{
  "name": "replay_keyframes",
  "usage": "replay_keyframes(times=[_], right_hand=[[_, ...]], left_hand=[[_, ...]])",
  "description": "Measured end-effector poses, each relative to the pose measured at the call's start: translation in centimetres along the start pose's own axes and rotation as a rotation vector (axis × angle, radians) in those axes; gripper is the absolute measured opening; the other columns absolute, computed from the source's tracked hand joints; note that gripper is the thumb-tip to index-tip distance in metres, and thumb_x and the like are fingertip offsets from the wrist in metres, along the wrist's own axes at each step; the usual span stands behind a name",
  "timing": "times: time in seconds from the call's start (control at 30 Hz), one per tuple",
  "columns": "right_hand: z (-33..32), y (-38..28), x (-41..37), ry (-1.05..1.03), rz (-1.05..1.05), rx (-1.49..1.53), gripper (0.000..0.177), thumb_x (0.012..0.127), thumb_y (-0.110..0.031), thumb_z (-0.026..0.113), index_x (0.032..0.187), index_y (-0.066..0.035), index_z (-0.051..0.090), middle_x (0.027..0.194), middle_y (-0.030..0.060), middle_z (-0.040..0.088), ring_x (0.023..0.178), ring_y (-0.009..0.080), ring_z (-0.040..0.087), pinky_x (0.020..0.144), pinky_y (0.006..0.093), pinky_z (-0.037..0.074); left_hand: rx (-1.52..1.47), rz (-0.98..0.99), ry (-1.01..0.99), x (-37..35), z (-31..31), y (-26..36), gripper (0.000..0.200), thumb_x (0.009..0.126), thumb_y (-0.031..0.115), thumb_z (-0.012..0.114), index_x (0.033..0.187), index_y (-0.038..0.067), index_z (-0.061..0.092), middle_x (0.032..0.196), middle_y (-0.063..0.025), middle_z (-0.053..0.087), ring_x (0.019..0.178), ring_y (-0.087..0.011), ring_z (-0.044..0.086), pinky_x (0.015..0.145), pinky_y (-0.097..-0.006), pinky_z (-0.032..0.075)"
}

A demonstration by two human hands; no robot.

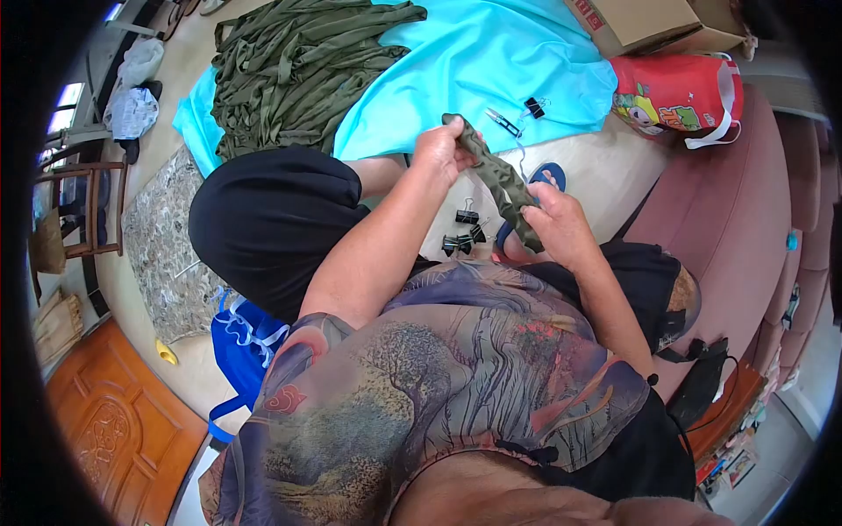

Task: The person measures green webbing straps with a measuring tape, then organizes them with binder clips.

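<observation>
A narrow strip of olive-green fabric (498, 175) stretches slantwise between my two hands. My left hand (441, 151) pinches its upper end, and my right hand (560, 230) grips it near the lower end, part of which hangs past the fingers. Just beyond lies a turquoise cloth (456, 74), bearing a pair of thread snips (503, 123) and a black binder clip (534, 108). From the snips a thin pale cord runs down towards my right hand; where it ends is hidden. More black binder clips (467, 214) lie on the floor below the strip.
A large heap of olive-green strips (303, 74) covers the turquoise cloth's left side. At upper right are a cardboard box (645, 26) and a red bag (680, 98). A pink sofa (710, 228) runs along the right; a blue bag (244, 346) sits at lower left.
</observation>
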State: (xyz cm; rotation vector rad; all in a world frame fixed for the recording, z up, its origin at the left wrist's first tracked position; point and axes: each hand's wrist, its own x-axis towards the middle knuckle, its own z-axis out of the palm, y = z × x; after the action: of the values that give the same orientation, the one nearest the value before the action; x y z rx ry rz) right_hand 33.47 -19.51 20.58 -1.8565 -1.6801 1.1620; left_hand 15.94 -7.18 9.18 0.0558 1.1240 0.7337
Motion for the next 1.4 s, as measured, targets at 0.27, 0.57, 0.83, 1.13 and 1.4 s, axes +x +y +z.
replay_keyframes(times=[0.27, 0.57, 0.83, 1.13, 1.4], right_hand=[[1.4, 1.0, 1.8, 0.075, 0.053, -0.143, 0.046, 0.080, -0.008, 0.057, 0.125, -0.003, 0.048, 0.102, 0.0287, 0.061, 0.098, 0.0451, 0.057, 0.093, 0.0468, 0.041], [1.7, 5.8, 1.8, 0.022, 0.119, 0.352, 0.039, 0.079, -0.005, 0.057, 0.118, -0.002, 0.056, 0.100, 0.0217, 0.061, 0.103, 0.0311, 0.053, 0.093, 0.0360, 0.041], [1.5, 3.2, 1.1, 0.032, -0.134, 0.056, 0.039, 0.081, -0.003, 0.055, 0.120, -0.005, 0.054, 0.094, 0.0213, 0.065, 0.085, 0.0333, 0.063, 0.079, 0.0363, 0.049], [1.4, 3.2, 2.2, 0.148, -0.018, -0.063, 0.044, 0.079, -0.006, 0.059, 0.122, -0.008, 0.052, 0.085, 0.0220, 0.062, 0.081, 0.0390, 0.059, 0.075, 0.0431, 0.047], [1.3, 4.6, 2.6, 0.049, 0.117, 0.252, 0.049, 0.079, -0.016, 0.066, 0.125, -0.008, 0.053, 0.093, 0.0193, 0.064, 0.095, 0.0354, 0.056, 0.087, 0.0427, 0.041]], left_hand=[[0.261, -0.166, -0.278, -4.9, 3.4, -4.9, 0.015, 0.092, 0.027, 0.061, 0.092, 0.012, 0.059, 0.083, -0.0032, 0.063, 0.070, -0.0187, 0.062, 0.060, -0.0395, 0.052], [0.549, -0.162, -0.255, -4.8, 3.4, -2.3, 0.068, 0.088, 0.055, 0.057, 0.119, -0.005, 0.050, 0.111, -0.0217, 0.059, 0.088, -0.0309, 0.066, 0.078, -0.0457, 0.053], [0.050, 0.000, 0.054, 0.3, 0.2, 0.2, 0.032, 0.096, 0.034, 0.053, 0.108, 0.004, 0.055, 0.104, -0.0158, 0.060, 0.098, -0.0295, 0.059, 0.080, -0.0454, 0.051], [0.306, -0.018, -0.227, -3.8, 3.5, -3.1, 0.018, 0.088, 0.026, 0.065, 0.084, 0.009, 0.059, 0.075, -0.0050, 0.064, 0.064, -0.0165, 0.062, 0.059, -0.0335, 0.052], [0.536, 0.050, -0.316, -4.5, 3.4, -3.5, 0.024, 0.089, 0.030, 0.066, 0.080, 0.008, 0.060, 0.073, -0.0019, 0.061, 0.061, -0.0123, 0.058, 0.056, -0.0288, 0.050]])
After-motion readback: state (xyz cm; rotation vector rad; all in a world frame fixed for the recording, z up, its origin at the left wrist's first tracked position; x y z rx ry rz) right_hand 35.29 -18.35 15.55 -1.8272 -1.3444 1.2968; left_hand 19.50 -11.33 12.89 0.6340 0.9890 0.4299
